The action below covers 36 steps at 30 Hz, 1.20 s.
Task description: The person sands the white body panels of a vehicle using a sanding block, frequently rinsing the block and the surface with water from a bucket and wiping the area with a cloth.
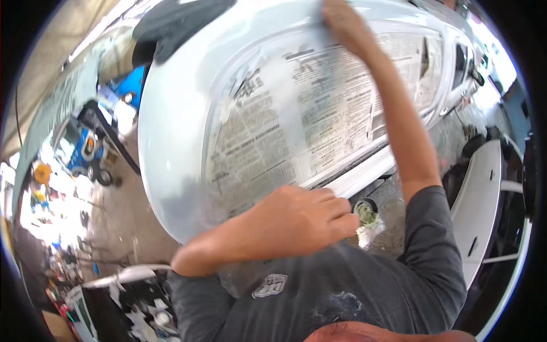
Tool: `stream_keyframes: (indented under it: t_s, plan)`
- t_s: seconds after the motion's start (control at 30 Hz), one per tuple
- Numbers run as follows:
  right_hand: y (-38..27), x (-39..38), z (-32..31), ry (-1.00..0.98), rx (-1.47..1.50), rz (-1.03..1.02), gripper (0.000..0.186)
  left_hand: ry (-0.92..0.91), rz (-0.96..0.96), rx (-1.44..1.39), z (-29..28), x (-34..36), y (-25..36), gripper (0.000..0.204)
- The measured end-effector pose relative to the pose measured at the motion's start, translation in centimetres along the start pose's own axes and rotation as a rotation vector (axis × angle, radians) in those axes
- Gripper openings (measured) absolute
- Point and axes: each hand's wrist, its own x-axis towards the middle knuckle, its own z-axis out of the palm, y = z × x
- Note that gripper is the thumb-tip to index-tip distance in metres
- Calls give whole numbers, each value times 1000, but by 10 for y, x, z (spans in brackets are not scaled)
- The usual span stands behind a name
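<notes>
A white vehicle body (171,131) with a smooth matte surface stretches out before me. Printed newspaper (256,137) masks its large window. My right hand (345,25) reaches far up over the edge above the window, against the pale panel. Motion blurs its fingers, a dark smear shows beside them, and whether it holds anything is unclear. Close to my chest, below the window's lower edge, my left hand (305,219) is closed with bent fingers. Its palm side is hidden, so anything inside it cannot be seen.
A white panel (476,211) stands on the right. Near my front lies a roll with crumpled material (367,216) on the floor. Blue equipment with wheels (91,151) is at the left, and a part-filled dark bin-like shape (125,308) sits lower left. Dark grey sheeting (176,23) hangs over the vehicle's far end.
</notes>
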Motion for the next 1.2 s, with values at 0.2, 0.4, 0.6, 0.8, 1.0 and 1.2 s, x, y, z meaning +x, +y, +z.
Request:
stream_keyframes:
  t_s: [0.2, 0.4, 0.6, 0.8, 1.0, 1.2]
  plan:
    - [-146, -10, -29, 490, 468, -303, 51, -40, 2, -115, 18, 29, -13, 20]
    - [22, -22, -15, 326, 536, 79, 51, 441, -311, 141, 3, -52, -44, 24]
    - [-166, -24, -56, 369, 659, -362, 46, 911, 168, 769, -176, -85, 33, 63]
    - [-13, -21, -20, 358, 663, -1, 46, 704, -124, 936, -178, -71, 35, 63]
    - [-60, -9, -3, 346, 565, -155, 43, 615, -177, 878, -186, -42, -4, 64]
    - [-99, -20, -44, 301, 528, -536, 46, 541, -379, 976, -197, -40, 55, 67]
